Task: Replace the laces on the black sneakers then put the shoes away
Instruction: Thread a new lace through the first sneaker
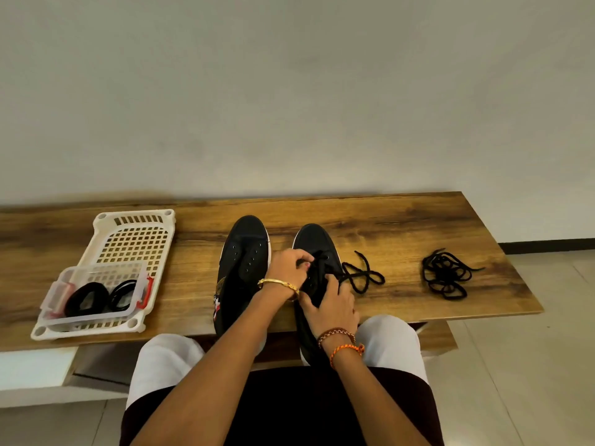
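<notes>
Two black sneakers stand side by side on the wooden table [402,226], toes pointing away from me. The left sneaker [245,252] has bare eyelets and no lace. My left hand [288,265] pinches a black lace at the eyelets of the right sneaker [314,239]. My right hand [331,305] grips that shoe's rear part and covers it. The lace's loose end [363,273] trails onto the table to the right of the shoe. A tangled pile of black laces [446,275] lies farther right.
At the table's left a white plastic basket [135,239] holds a clear box [96,291] with coiled black laces inside. A plain wall rises behind the table. My knees sit against the near edge. Tiled floor lies to the right.
</notes>
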